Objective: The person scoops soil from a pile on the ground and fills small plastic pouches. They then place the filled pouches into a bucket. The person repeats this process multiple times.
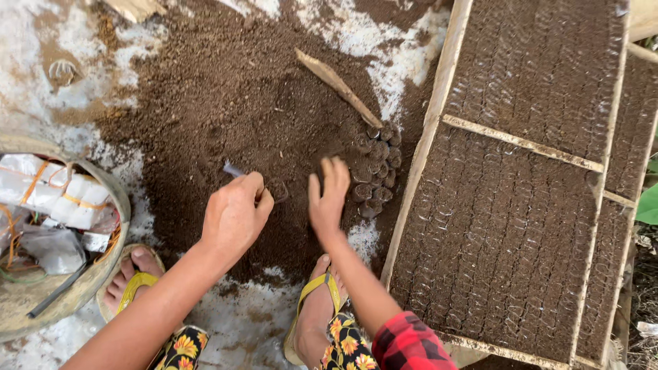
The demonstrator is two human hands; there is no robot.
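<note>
Left hand closed around a small clear bag, right on the soil pile. Right hand open and flat on that pile, beside filled little pots. Best to scoop gently, pack soil firm, keep bag mouth wide.

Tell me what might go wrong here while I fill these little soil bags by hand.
The filled bags stand loosely clustered right by your right hand; a sweep of it could topple them. The small clear bag in your left hand looks thin and might tear or spill soil. The stick lies close by the cluster and could knock into it.
</note>
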